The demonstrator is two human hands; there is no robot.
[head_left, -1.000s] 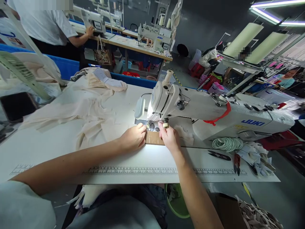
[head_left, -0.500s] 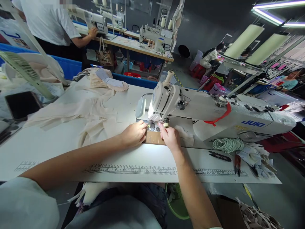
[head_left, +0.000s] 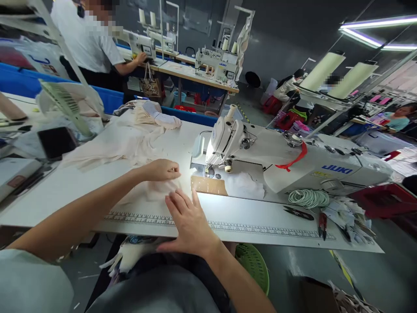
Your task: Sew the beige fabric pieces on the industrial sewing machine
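Note:
My left hand is closed over the table left of the sewing machine, its fingers curled on a pale cream fabric piece that is blurred below it. Just in front, my right hand is open, fingers spread, with its fingertips at the near edge of that fabric. Neither hand touches the machine. Under the needle area lies a brown plate beside the presser foot, and a whitish scrap rests to its right.
More cream fabric spreads over the table's left side, near a phone and a small green fan. At right are a coil of pale green cord, black thread snips and red-handled snips. A green basket stands below.
Both hands have left the needle area and moved left, the right one also toward me. The right hand has opened. The brown plate is now uncovered, and my view has shifted slightly.

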